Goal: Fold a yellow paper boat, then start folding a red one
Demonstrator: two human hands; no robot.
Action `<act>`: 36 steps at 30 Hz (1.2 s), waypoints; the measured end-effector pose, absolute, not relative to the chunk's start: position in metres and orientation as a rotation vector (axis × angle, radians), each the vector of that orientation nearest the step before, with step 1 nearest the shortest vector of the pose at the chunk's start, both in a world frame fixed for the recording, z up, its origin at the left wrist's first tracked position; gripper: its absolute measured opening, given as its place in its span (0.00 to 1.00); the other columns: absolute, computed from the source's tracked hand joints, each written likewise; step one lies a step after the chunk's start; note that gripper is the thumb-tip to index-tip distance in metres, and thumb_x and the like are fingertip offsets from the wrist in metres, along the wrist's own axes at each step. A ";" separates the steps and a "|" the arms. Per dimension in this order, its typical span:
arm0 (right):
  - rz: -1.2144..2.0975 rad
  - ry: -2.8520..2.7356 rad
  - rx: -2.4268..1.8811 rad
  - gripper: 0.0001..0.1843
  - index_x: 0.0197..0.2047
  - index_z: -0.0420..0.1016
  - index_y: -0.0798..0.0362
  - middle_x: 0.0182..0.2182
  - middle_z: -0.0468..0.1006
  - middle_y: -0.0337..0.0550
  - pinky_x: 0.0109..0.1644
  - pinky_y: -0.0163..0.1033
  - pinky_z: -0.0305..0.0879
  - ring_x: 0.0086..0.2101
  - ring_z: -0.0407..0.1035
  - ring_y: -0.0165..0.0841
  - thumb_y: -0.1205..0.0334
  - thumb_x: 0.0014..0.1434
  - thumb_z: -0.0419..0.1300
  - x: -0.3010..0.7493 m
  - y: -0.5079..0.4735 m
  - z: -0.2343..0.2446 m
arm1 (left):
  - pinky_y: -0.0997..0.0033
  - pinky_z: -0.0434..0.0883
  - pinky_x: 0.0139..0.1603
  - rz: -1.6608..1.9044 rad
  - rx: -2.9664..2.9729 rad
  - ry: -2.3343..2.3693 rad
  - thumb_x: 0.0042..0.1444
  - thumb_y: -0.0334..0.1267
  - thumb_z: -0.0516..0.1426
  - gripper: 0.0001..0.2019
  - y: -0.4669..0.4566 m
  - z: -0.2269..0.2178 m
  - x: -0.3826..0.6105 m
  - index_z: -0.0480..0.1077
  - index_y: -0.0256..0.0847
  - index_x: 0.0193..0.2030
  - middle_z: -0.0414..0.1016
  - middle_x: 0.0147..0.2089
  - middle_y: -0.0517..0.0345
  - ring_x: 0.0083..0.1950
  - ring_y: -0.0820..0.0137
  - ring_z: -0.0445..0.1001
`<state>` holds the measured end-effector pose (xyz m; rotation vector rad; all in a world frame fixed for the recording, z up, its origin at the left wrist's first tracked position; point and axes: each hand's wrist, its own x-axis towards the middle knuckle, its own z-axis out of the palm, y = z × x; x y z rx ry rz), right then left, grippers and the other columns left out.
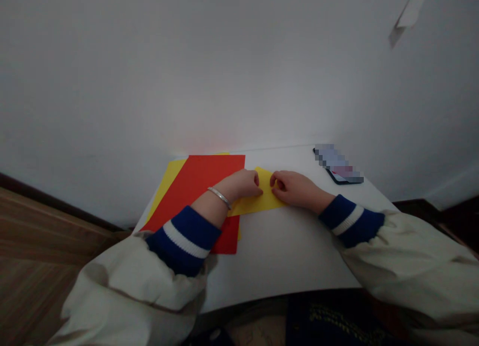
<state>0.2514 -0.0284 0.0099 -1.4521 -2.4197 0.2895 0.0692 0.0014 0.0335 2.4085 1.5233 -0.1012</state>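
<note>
A folded piece of yellow paper (258, 204) with a pointed top lies between my hands, partly over a red sheet. My left hand (247, 183), with a silver bracelet at the wrist, has its fingers curled closed on the left part of the yellow paper. On the paper's right side, my right hand (290, 186) pinches with thumb and forefinger at the edge. The fingers cover parts of the paper, so its full shape is hidden.
Red paper (213, 169) lies on the left of the white table (284, 256), over yellow sheets (164, 179). A phone (339, 166), its screen blurred out, rests at the back right. A pale wall (239, 72) rises behind; wooden furniture (37, 236) stands at the left.
</note>
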 end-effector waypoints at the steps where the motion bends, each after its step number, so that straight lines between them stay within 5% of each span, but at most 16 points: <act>1: 0.295 -2.420 -1.451 0.09 0.39 0.72 0.52 0.31 0.75 0.42 0.31 0.35 0.55 0.28 0.64 0.31 0.63 0.54 0.55 0.251 -0.029 0.010 | 0.68 0.70 0.36 -0.112 2.420 1.532 0.49 0.41 0.57 0.13 0.001 0.033 0.068 0.71 0.41 0.42 0.77 0.41 0.51 0.38 0.64 0.74; 9: 0.297 -2.423 -1.433 0.09 0.39 0.72 0.53 0.31 0.75 0.42 0.33 0.35 0.56 0.29 0.64 0.31 0.64 0.54 0.55 0.253 -0.027 0.011 | 0.51 0.66 0.49 -0.056 2.575 1.674 0.55 0.40 0.48 0.17 -0.011 0.014 0.062 0.68 0.39 0.50 0.69 0.49 0.40 0.50 0.51 0.68; 19: 0.317 -2.416 -1.447 0.09 0.39 0.71 0.52 0.31 0.73 0.42 0.34 0.36 0.56 0.30 0.64 0.31 0.63 0.54 0.55 0.255 -0.027 0.009 | 0.52 0.66 0.49 -0.040 2.553 1.704 0.55 0.46 0.50 0.18 -0.011 0.012 0.054 0.69 0.41 0.49 0.68 0.48 0.43 0.50 0.52 0.67; 36: 0.331 -2.413 -1.421 0.09 0.38 0.71 0.53 0.30 0.73 0.41 0.33 0.35 0.55 0.29 0.63 0.31 0.64 0.53 0.55 0.258 -0.026 0.005 | 0.65 0.67 0.46 -0.172 2.465 1.492 0.52 0.36 0.53 0.12 0.000 0.025 0.021 0.73 0.42 0.42 0.71 0.42 0.50 0.43 0.63 0.69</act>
